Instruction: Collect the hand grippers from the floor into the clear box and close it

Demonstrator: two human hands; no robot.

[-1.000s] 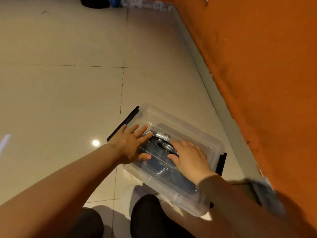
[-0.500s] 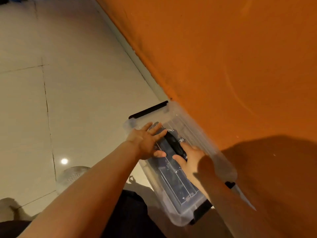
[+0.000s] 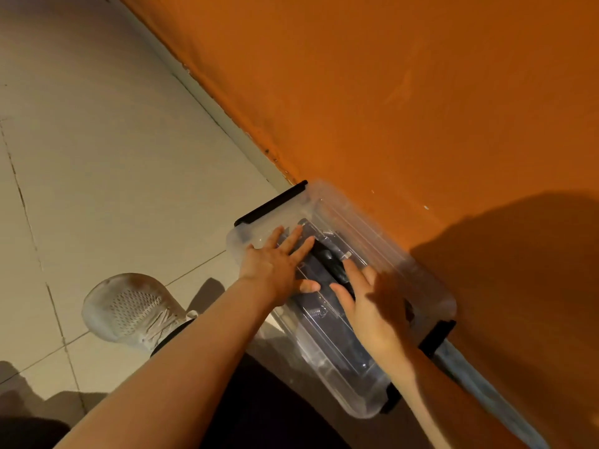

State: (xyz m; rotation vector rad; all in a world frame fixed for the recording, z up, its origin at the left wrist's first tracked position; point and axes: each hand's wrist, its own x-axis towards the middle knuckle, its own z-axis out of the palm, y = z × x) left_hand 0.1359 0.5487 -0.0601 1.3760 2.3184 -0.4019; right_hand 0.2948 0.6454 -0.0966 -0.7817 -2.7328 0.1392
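Both hands flat on the lidded box by the wall

The left hand (image 3: 275, 267) and right hand (image 3: 372, 303) lie on the lid (image 3: 382, 251) of the clear box (image 3: 363, 396), fingers straight and spread, gripping nothing. The box sits on the floor (image 3: 113, 157) against the orange wall (image 3: 389, 92); dark grippers (image 3: 327, 260) show inside. A shoe (image 3: 129, 309) is near.
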